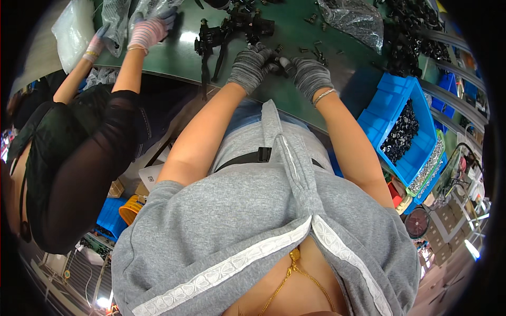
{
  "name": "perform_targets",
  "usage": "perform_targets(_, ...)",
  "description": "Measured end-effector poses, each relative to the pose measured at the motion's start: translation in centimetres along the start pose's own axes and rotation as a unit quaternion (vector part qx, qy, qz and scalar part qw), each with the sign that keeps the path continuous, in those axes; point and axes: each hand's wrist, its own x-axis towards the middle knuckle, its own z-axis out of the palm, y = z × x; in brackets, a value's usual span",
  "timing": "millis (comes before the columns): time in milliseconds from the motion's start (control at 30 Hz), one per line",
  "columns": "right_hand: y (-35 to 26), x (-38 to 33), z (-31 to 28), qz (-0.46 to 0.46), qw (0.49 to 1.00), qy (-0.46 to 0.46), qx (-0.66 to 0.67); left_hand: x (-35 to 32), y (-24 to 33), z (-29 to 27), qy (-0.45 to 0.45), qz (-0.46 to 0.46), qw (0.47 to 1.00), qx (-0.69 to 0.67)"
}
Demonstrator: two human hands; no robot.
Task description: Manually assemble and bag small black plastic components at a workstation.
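Left hand (252,66) and right hand (311,76), both in grey gloves, pinch one small black part (278,63) between them over green bench (295,100)

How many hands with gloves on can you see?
4. The person's left hand and right hand in grey gloves meet over a small black part. The co-worker's two striped-gloved hands hold plastic bags top left.
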Motion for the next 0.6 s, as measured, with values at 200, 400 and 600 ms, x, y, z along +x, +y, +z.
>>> perform_targets(200, -0.5, -0.3, -0.8, -0.136, 0.982, 0.127, -0.036, -0.6, -0.2, 0.5, 0.027, 0.014, 0.999, -0.010)
perform_targets(400, -1.1, 0.7, -0.8, -0.149, 0.974, 0.093, -0.146, -0.9, 0.1, 0.4, 0.048, 0.006, 0.999, -0.014)
perform_targets(600, -2.1, 1.0, -0.7, -0.207, 0.946, 0.107, -0.227, -1.0, -0.5, 1.3, 0.084, 0.025, 0.996, -0.003)
